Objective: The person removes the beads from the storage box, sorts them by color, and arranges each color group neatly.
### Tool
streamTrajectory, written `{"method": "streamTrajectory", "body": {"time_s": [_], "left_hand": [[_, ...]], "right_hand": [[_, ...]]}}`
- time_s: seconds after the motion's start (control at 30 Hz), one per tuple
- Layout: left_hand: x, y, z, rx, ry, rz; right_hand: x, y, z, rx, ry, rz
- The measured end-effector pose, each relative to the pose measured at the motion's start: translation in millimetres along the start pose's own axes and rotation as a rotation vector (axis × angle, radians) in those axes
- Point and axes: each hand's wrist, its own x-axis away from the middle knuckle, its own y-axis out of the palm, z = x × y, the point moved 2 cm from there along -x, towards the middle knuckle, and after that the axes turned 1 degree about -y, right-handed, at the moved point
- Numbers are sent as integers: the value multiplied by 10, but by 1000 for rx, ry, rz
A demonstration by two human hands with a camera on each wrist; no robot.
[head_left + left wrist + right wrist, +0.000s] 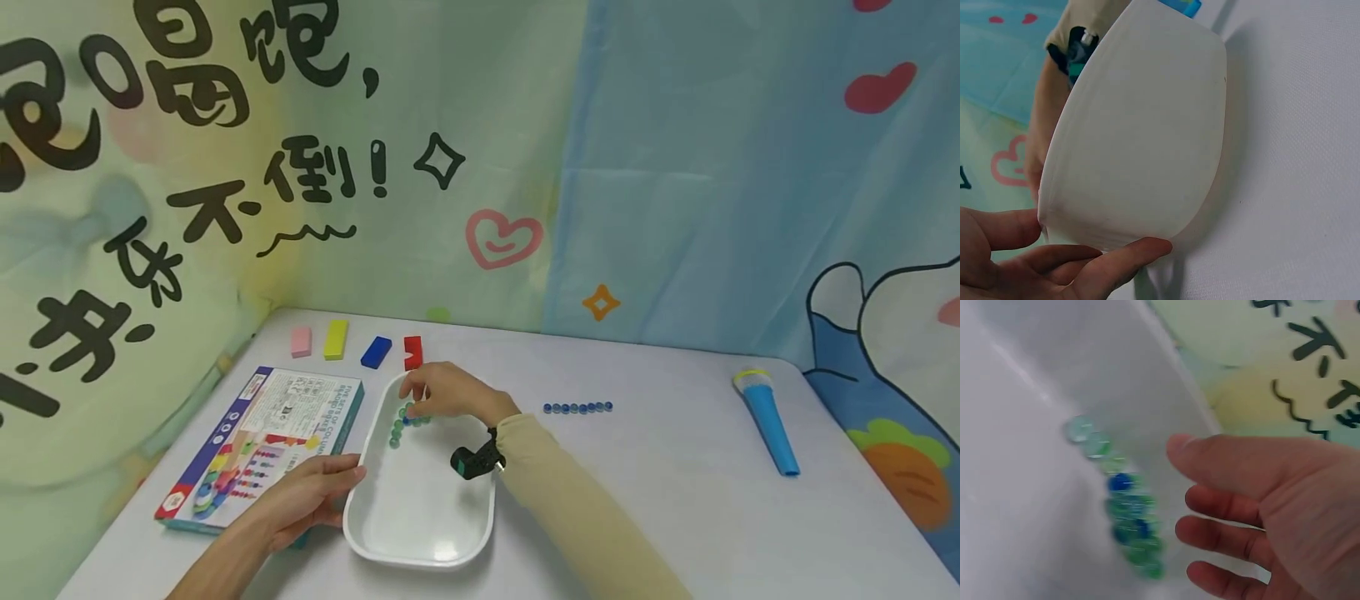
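Observation:
My left hand (311,492) grips the left edge of a white tray (420,517), thumb at the rim and fingers beneath. The left wrist view shows the underside of the tray (1135,125) raised at an angle, with its shadow on the table. Several green and blue glass marbles (1138,544) are gathered along the tray's far wall. My right hand (453,393) reaches over the far end of the tray, right beside these marbles. Its thumb and bent fingers (1219,531) are apart, with nothing between them in the right wrist view.
Right of the tray, several blue marbles (577,408) lie in a row. A toy microphone (772,429) lies farther right. On the left is a printed box (277,442). Behind it stand pink (301,342), yellow (336,340), blue (377,352) and red blocks (412,353).

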Motion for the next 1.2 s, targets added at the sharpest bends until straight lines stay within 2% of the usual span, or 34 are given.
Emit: {"method": "streamTrajectory", "body": {"time_s": [0.17,0.47,1.0,1.2], "left_hand": [[-8,19,3,25,19,-25],[-11,13,25,29,37,-38],[-7,-2,20,24,26,-22],[-7,6,15,28,11,-8]], "right_hand": [[-42,182,1,134,29,-31],[-72,309,-24,337,42,9],[-58,351,-5,320,34,14],[-44,268,15,243,24,12]]}}
